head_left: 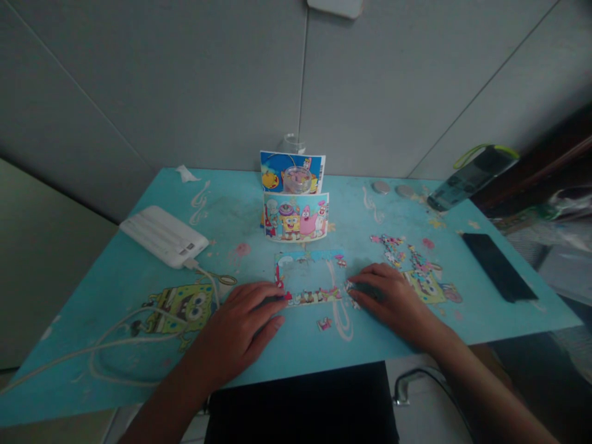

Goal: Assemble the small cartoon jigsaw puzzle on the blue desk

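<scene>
A partly assembled jigsaw puzzle (309, 298) lies flat in front of me, a ring of joined border pieces around a bare middle. My left hand (252, 317) rests with its fingers stretched out, the tips on the puzzle's lower left corner. At the puzzle's right edge, the thumb and index finger of my right hand (393, 297) close on a small puzzle piece (349, 285); the fingers partly hide it. One loose piece (324, 324) lies below the border. A picture card (296, 217) with the cartoon scene stands upright behind the puzzle.
A heap of loose pieces (393, 250) lies to the right. Behind the card is a clear round container (297, 179). A white power bank (164, 236) with a cable sits left. A black phone-like slab (499, 266) and a tilted bottle (472, 179) are at right.
</scene>
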### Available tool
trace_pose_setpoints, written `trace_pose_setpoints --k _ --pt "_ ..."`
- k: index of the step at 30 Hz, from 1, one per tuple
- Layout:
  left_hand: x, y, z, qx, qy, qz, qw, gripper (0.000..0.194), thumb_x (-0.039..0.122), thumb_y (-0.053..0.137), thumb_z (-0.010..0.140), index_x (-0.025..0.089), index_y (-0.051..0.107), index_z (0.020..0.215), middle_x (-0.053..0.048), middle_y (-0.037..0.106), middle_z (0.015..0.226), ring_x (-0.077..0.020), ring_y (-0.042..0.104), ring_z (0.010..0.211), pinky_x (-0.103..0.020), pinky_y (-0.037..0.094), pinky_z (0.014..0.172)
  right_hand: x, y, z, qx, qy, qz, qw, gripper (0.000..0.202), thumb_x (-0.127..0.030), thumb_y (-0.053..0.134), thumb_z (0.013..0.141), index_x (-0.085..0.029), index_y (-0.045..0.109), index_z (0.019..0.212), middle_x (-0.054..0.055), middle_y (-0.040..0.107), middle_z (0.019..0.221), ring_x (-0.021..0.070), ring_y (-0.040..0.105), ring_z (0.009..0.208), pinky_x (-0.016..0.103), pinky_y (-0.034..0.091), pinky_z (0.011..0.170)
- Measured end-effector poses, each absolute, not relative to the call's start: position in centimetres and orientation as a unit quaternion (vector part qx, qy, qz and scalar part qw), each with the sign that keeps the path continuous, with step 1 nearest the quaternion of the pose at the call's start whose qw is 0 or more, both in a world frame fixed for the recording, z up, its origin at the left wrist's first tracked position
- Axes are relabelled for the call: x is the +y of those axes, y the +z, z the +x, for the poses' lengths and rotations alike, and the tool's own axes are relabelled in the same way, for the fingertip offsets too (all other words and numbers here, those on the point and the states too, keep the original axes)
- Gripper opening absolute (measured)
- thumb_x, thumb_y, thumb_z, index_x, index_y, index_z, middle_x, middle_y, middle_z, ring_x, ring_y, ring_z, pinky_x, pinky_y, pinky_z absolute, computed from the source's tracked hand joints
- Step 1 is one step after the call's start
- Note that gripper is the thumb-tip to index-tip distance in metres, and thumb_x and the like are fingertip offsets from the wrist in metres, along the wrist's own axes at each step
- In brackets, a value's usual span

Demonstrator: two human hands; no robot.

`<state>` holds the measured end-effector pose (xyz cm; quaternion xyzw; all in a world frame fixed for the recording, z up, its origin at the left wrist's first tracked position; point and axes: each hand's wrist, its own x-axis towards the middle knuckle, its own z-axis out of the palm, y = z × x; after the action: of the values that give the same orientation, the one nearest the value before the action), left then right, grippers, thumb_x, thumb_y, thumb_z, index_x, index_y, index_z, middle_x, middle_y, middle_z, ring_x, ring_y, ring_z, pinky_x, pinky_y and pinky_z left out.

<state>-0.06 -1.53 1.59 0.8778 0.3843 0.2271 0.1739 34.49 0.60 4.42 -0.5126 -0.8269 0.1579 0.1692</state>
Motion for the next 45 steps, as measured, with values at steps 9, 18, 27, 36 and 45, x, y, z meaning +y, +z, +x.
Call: trace_pose_setpoints --k 9,18,27,36,45 --pt "-1.5 1.5 -0.1 0.385 0.223 0.88 0.167 0.033 0.022 0.055 0.101 0.025 0.062 0.133 -0.006 0.061 0.135 -0.0239 0.053 0.128 -0.047 0.043 0.109 0.7 4.6 34.0 -0.818 0.171 -0.521 0.172 0.019 -0.031 0.065 0.097 -0.026 0.074 0.113 0.007 0.071 0.106 0.0241 0.066 0.098 0.044 0.054 0.09" --pt "-1.5 1.5 0.0 0.384 0.226 0.879 0.171 0.034 0.021 0.055 0.1 0.026 0.062 0.133 -0.005 0.061 0.136 -0.0239 0.053 0.129 -0.046 0.043 0.11 1.5 4.2 33.8 -0.804 0.204 -0.525 0.192 0.013 -0.027 0.069 0.095 -0.026 0.071 0.108 0.005 0.07 0.104 0.0227 0.065 0.099 0.041 0.052 0.091" --pt "-1.5 1.6 -0.1 0.383 0.225 0.879 0.173 0.036 0.021 0.055 0.1 0.026 0.06 0.135 -0.005 0.06 0.137 -0.0238 0.052 0.129 -0.047 0.044 0.109 2.4 4.1 33.4 -0.807 0.169 -0.531 0.197 0.011 -0.027 0.065 0.096 -0.024 0.069 0.106 0.007 0.071 0.103 0.0242 0.065 0.097 0.044 0.052 0.09" --pt "-1.4 1.7 -0.1 0.384 0.224 0.877 0.179 0.036 0.021 0.056 0.099 0.027 0.062 0.134 -0.006 0.061 0.136 -0.0245 0.053 0.129 -0.047 0.045 0.109 2.8 3.8 33.3 -0.81 0.15 -0.528 0.207 0.013 -0.029 0.063 0.097 -0.024 0.069 0.107 0.008 0.071 0.101 0.0246 0.066 0.096 0.044 0.054 0.088" --pt "-1.5 1.6 -0.2 0.388 0.216 0.879 0.176 0.034 0.02 0.056 0.1 0.026 0.061 0.133 -0.006 0.059 0.138 -0.024 0.051 0.13 -0.047 0.044 0.11 2.5 3.7 33.4 -0.807 0.159 -0.524 0.222 0.015 -0.028 0.063 0.098 -0.024 0.07 0.111 0.007 0.071 0.103 0.0239 0.066 0.096 0.042 0.054 0.09"
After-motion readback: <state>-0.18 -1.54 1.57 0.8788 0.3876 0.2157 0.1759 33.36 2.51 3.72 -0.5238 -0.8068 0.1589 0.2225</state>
